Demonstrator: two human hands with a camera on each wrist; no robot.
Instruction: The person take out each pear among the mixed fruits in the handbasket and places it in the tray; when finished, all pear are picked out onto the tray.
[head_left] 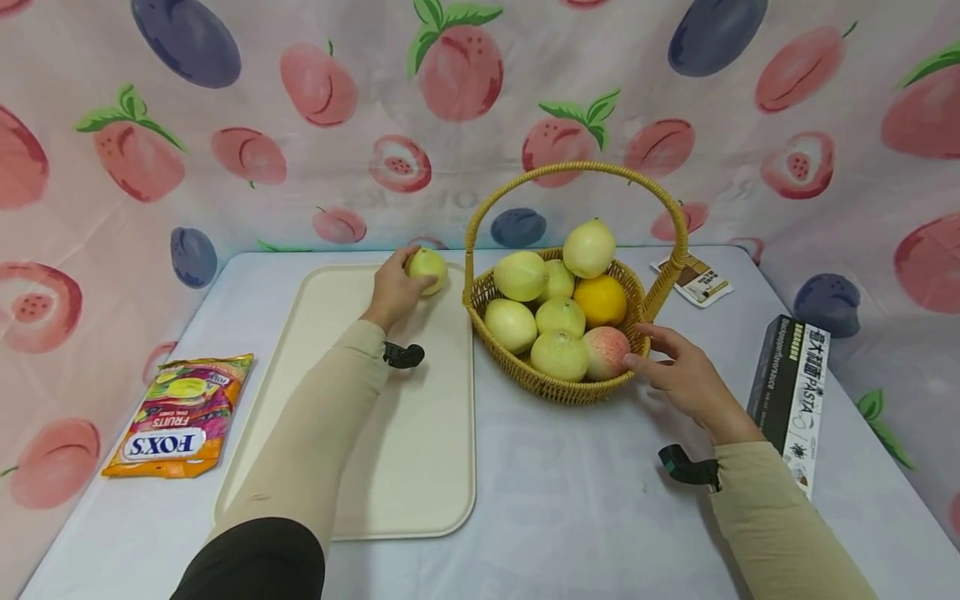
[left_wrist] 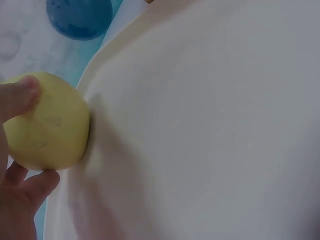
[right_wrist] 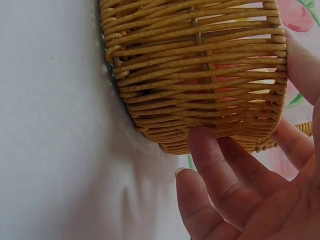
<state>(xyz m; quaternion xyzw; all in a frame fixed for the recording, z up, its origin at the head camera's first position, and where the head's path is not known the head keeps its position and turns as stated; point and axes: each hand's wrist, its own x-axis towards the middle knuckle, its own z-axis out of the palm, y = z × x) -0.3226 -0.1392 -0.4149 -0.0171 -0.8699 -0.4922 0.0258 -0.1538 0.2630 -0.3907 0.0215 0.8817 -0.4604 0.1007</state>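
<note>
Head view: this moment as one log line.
left hand: holds yellow-green fruit at far edge of tray | right hand: touches basket at right side | basket: right of tray, holds more fruit

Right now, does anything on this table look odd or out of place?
Nothing looks spilled or damaged. Two oddities: the candy bag, left of the tray, lies with its print upside down in the head view, and one pale fruit sits highest, at the back of the basket, so might roll.

Left arm (head_left: 322, 408) and right arm (head_left: 783, 517) are stretching forward, well apart; the left hand (head_left: 392, 293) is gripping between thumb (head_left: 420, 286) and fingers (head_left: 403, 253), while the right hand (head_left: 693, 385), turned inward, is holding its fingers spread and lightly bent.
</note>
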